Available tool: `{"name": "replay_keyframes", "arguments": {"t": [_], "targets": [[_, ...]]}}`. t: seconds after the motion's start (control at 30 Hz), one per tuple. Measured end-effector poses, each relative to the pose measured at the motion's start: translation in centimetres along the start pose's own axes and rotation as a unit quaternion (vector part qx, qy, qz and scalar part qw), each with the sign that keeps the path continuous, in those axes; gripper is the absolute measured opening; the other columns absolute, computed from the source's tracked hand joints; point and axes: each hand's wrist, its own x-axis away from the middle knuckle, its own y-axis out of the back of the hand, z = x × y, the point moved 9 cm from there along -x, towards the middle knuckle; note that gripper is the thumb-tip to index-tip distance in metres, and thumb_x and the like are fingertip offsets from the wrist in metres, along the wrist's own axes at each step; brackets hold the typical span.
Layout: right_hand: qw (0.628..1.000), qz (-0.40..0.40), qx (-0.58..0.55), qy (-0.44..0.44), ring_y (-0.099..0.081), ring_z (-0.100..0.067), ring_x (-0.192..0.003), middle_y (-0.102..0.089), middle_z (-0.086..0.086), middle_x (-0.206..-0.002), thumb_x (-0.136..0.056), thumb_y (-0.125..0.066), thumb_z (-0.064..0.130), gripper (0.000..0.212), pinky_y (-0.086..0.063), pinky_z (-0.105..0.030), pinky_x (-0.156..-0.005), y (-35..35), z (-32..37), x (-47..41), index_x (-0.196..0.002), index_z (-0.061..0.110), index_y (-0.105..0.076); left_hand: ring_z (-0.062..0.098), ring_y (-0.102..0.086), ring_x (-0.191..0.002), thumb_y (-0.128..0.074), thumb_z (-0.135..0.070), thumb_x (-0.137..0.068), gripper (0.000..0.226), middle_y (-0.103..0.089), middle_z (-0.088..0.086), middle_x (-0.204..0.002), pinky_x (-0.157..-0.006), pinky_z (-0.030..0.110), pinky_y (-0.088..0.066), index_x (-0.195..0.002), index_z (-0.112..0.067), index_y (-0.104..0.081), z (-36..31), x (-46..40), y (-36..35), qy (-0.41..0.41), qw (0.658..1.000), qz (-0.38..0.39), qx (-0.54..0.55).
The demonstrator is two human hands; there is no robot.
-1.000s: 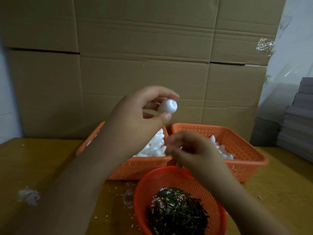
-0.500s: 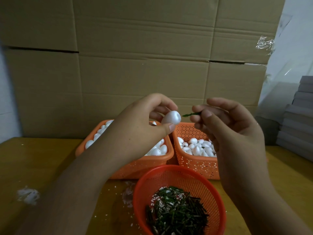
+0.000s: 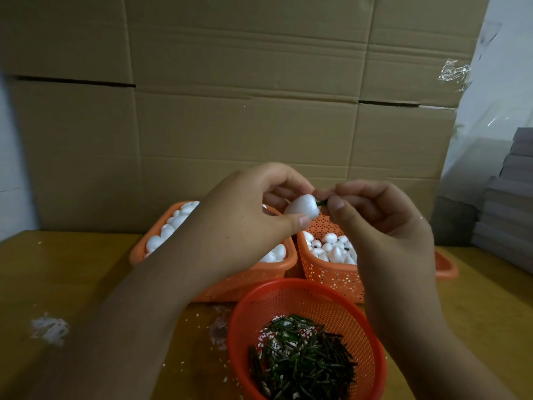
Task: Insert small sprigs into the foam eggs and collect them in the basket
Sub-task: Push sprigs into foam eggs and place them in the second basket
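My left hand pinches a white foam egg between thumb and fingers, held up over the baskets. My right hand pinches a small green sprig whose tip meets the egg's right end. Below them, a round red basket holds a heap of dark green sprigs. Behind stand two orange baskets of white foam eggs, one on the left and one on the right, both partly hidden by my arms.
The wooden table carries white foam crumbs at the left. A wall of cardboard boxes closes the back. Grey stacked sheets stand at the right edge.
My right hand rose from the baskets with a sprig and moved left until the sprig's tip reached the egg. My left hand lowered the egg a little.
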Motion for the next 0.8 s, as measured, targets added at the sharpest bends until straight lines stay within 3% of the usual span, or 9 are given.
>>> {"name": "replay_keyframes", "arguments": {"t": [0.33, 0.47, 0.63, 0.8], "targets": [[0.995, 0.014, 0.098, -0.015, -0.072, -0.01, -0.085, -0.076, 0.002, -0.083, -0.084, -0.069, 0.002, 0.011, -0.055, -0.022, -0.077, 0.0, -1.5, -0.1, -0.087, 0.012, -0.067, 0.0, -0.067, -0.087, -0.078, -0.023, -0.081, 0.018, -0.071, -0.014, -0.09, -0.087, 0.037, -0.056, -0.092, -0.034, -0.069, 2.0, -0.3, -0.3, 0.027, 0.999, -0.005, -0.031], [0.993, 0.026, 0.11, -0.046, -0.07, -0.003, -0.076, -0.075, 0.006, -0.08, -0.084, -0.069, 0.003, 0.011, -0.052, -0.012, -0.066, 0.2, -2.3, -0.5, -0.087, 0.014, -0.069, -0.005, -0.065, -0.087, -0.075, -0.029, -0.083, 0.014, -0.07, -0.018, -0.091, -0.085, 0.033, -0.056, -0.092, -0.036, -0.067, 2.8, -0.3, -0.9, 0.042, 0.998, -0.001, -0.051], [0.985, 0.035, 0.148, -0.075, -0.066, -0.008, -0.071, -0.073, -0.003, -0.079, -0.084, -0.071, 0.015, 0.006, -0.05, -0.016, -0.063, 0.6, -3.3, -0.8, -0.082, 0.02, -0.072, -0.006, -0.064, -0.089, -0.073, -0.031, -0.084, 0.012, -0.068, -0.022, -0.093, -0.081, 0.027, -0.054, -0.09, -0.039, -0.066, 3.0, -0.4, -0.8, 0.04, 0.998, -0.003, -0.044], [0.987, 0.039, 0.135, -0.08, -0.063, 0.002, -0.064, -0.072, 0.006, -0.072, -0.087, -0.067, 0.014, 0.009, -0.047, -0.01, -0.058, 0.6, -3.5, -0.8, -0.081, 0.017, -0.073, -0.005, -0.065, -0.089, -0.074, -0.025, -0.084, 0.015, -0.069, -0.022, -0.092, -0.079, 0.024, -0.054, -0.091, -0.037, -0.068, 2.4, -0.5, -0.5, 0.02, 0.999, -0.006, -0.031]]}}
